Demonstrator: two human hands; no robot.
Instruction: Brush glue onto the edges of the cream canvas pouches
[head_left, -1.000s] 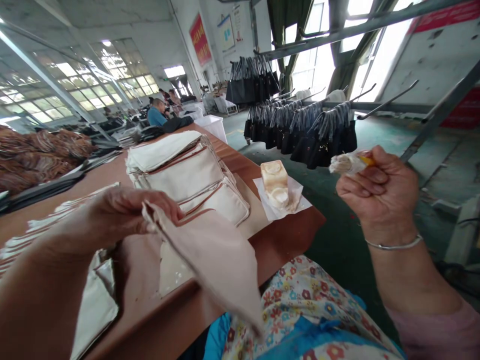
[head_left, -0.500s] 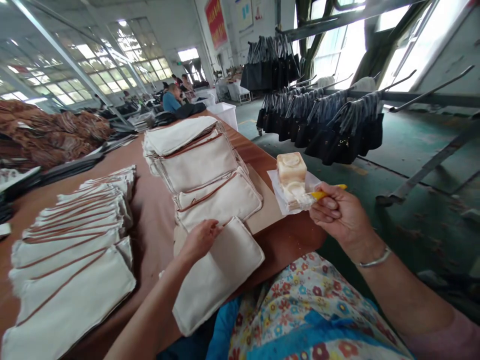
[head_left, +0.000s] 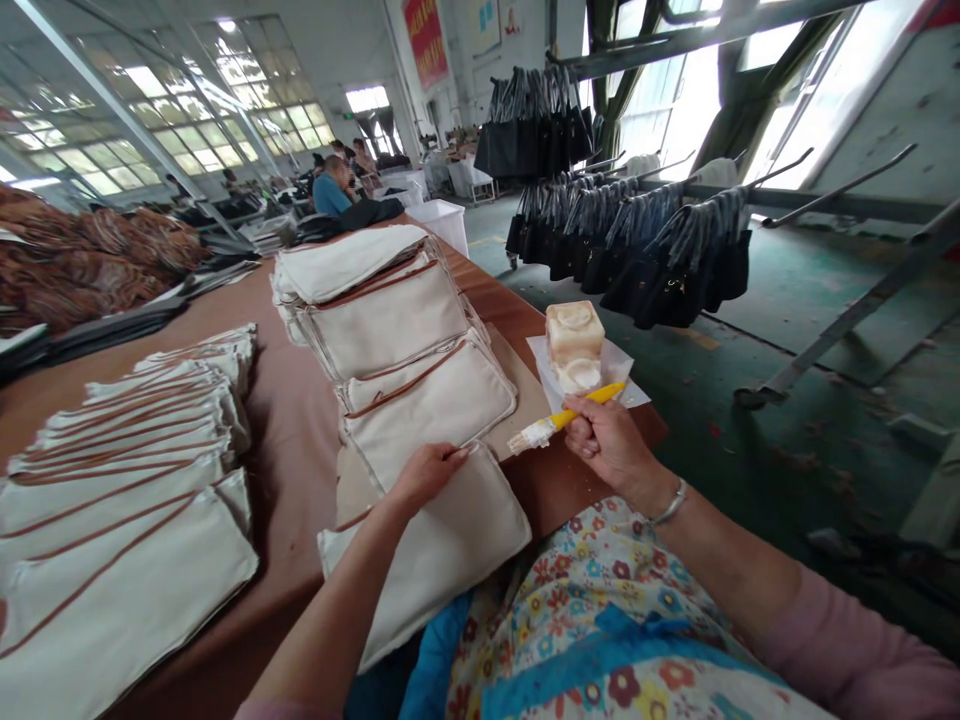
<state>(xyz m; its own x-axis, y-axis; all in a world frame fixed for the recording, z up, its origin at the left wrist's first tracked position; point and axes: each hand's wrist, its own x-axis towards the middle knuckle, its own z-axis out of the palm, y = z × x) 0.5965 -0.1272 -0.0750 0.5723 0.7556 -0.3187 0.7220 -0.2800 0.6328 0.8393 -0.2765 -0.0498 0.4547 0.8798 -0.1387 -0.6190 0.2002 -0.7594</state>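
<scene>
My right hand (head_left: 616, 448) is closed around the yellow handle of a brush (head_left: 556, 424), whose bristles are coated in white paste and point left. The brush is in the air, beside the near pouch's upper right corner. My left hand (head_left: 429, 476) pinches the top edge of a cream fabric pouch panel (head_left: 457, 545) that hangs partly over the table edge toward my lap. Beyond it, overlapping cream panels (head_left: 431, 395) with brown strips lie in a stack. A cut-open plastic container (head_left: 574, 335) smeared with white paste stands on a white sheet (head_left: 624, 368) behind the brush.
Another row of overlapping cream panels (head_left: 127, 570) lies left on the brown-covered table (head_left: 292, 500). Brown material (head_left: 82, 260) is heaped at far left. Black bags (head_left: 637, 250) hang from a metal rack at right. A person in blue (head_left: 330, 190) sits at the far end.
My right hand has brought the brush left, away from the paste container and toward the near panel. My left hand has shifted slightly right along that panel's top edge.
</scene>
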